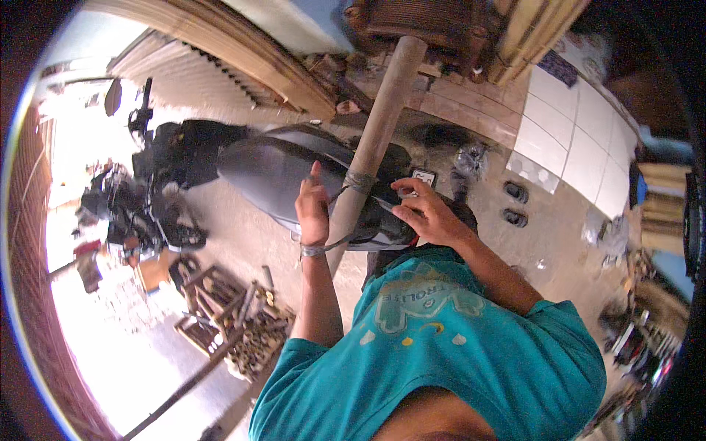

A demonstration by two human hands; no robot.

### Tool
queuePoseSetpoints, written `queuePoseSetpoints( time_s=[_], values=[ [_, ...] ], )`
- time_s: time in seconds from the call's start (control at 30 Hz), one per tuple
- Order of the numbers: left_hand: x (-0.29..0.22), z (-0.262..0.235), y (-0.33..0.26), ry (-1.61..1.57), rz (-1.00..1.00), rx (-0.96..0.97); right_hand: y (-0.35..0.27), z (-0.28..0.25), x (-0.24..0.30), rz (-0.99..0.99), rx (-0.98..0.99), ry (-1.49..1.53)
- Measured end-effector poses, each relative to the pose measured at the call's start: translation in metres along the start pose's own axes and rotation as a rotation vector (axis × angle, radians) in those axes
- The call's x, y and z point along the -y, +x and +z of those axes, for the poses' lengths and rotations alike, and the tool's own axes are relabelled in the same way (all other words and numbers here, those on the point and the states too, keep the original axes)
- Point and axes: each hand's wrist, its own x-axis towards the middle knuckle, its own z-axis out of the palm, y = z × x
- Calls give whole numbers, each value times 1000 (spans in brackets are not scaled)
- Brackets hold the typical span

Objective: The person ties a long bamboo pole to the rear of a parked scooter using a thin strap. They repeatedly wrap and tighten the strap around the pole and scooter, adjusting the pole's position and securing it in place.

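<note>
A round pole [384,117] slants in front of me, with dark cord [360,181] wound around it at about mid-length. Left of the winding is my left hand [314,209], its index finger pointing up and the other fingers curled. A strand runs from the pole to this hand, and its grip on the strand is partly hidden. Another strand loops from the pole toward my left wrist, where a band or cord circles it. To the right of the pole, my right hand [430,213] has its thumb and fingers apart, near the winding but not visibly holding anything.
Behind the pole stands a motorbike with a dark seat [268,170]. More parked motorbikes [151,213] are at the left. Wood pieces [235,316] lie piled at lower left. Sandals [515,204] rest on the floor at right, near white tiles [570,132].
</note>
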Motion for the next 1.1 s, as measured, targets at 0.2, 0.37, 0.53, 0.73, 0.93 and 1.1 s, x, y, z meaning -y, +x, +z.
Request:
queuePoseSetpoints(
  time_s=[0.2, 0.37, 0.53, 0.73, 0.93, 1.1],
  values=[
    [27, 57, 0, 1369, 262, 30, 30, -17, -8, 92, 159, 453],
    [24, 78, 8, 1398, -7, -58, 47, -12, -12, 28, 238, 645],
    [34, 77, 5, 1410, 60, -172, 59, 7, -19, 276, 78, 960],
    [35, 80, 4, 1464, 99, -272, 50, -2, -6, 485, 6, 890],
    [32, 80, 2, 1482, 56, -323, 37, 5, 2, 313, 68, 527],
    [34, 81, 5, 1465, 16, -334, 31, 0, 19, 0, 179, 296]
  ],
)
